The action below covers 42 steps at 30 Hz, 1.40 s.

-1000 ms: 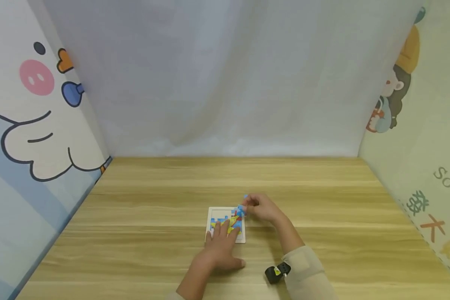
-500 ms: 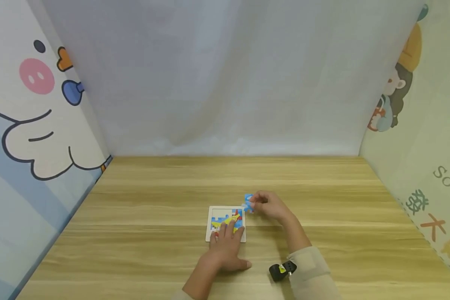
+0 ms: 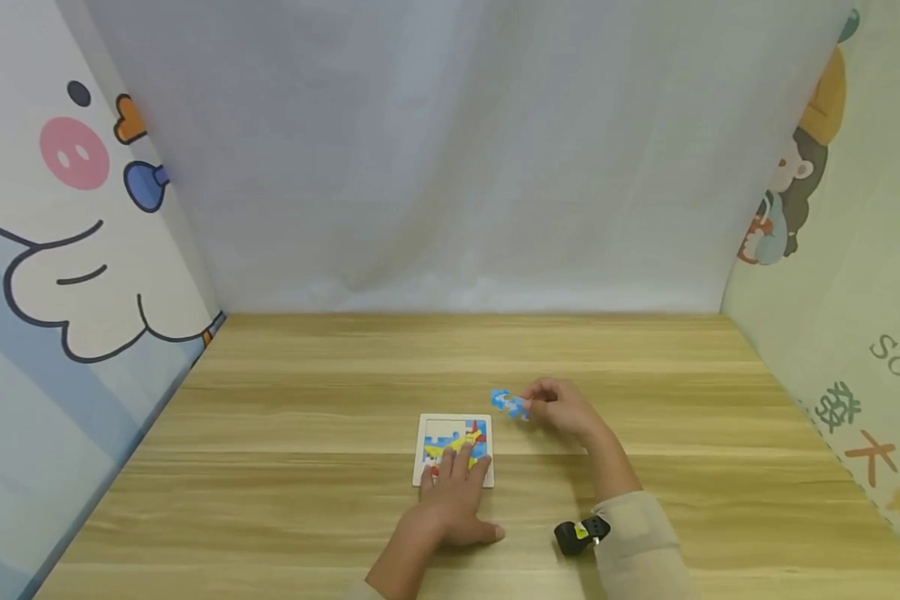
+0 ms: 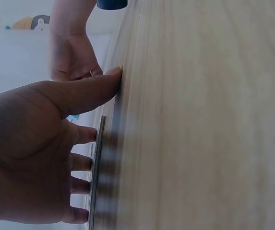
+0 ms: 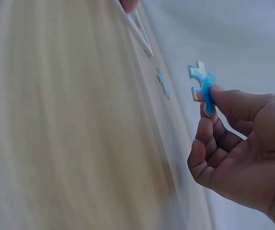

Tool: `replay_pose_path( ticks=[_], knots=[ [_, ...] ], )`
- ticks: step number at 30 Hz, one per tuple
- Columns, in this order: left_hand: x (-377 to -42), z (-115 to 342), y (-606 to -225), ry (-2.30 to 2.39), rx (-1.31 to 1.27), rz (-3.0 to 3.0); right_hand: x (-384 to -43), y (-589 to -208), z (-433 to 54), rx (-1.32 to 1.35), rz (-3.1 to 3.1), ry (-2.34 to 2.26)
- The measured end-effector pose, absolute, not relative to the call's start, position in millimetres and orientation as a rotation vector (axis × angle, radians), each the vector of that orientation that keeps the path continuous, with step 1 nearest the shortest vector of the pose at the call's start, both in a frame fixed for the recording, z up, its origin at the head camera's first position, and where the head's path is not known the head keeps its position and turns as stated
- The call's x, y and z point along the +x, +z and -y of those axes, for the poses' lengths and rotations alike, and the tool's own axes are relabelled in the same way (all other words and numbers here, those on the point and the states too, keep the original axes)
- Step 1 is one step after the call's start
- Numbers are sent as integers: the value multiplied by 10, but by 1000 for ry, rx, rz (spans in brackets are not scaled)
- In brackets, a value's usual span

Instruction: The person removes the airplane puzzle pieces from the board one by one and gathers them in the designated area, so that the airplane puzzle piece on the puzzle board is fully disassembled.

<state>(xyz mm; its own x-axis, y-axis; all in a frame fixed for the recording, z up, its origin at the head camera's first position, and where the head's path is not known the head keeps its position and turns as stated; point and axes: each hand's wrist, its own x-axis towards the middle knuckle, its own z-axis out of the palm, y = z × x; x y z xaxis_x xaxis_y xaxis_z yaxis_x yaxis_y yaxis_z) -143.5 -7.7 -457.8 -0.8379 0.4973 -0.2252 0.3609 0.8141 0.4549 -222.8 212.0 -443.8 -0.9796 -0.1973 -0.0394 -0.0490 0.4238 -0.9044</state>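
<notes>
My right hand point(image 3: 566, 410) pinches a blue jigsaw piece point(image 5: 203, 88) between thumb and fingers, up off the table and right of the puzzle board. A second jigsaw piece point(image 5: 163, 84) lies on the table beyond it; in the head view the two blue pieces overlap. The square puzzle board point(image 3: 417, 450) has a pale frame and a yellow, red and blue airplane picture, with bare backing showing at its upper left. My left hand point(image 3: 456, 504) rests on the board's lower part with fingers spread, covering some of the picture. Its thumb reaches out over the table.
The wood-grain table point(image 3: 307, 400) ends at a white curtain point(image 3: 450, 167) behind. Cartoon-printed panels stand on the left point(image 3: 75, 250) and right point(image 3: 832, 333). A black wrist camera point(image 3: 581, 533) hangs by my right sleeve.
My right hand has drawn back rightward from the board's upper right corner, carrying the jigsaw piece. The left hand has shifted slightly right while staying on the board.
</notes>
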Motion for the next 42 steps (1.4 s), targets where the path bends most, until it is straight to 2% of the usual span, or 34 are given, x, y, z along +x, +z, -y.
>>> replay_pose_path(
  ticks=[21,42],
  knots=[
    [-1414,60,-4510,477,671,-2711,-2476,-4503,-2445,-155,-2589,-1489],
    [-1446,73,-4540,473,684,-2726,-2675,-4627,-2353,-18,-2751,-1317]
  ],
)
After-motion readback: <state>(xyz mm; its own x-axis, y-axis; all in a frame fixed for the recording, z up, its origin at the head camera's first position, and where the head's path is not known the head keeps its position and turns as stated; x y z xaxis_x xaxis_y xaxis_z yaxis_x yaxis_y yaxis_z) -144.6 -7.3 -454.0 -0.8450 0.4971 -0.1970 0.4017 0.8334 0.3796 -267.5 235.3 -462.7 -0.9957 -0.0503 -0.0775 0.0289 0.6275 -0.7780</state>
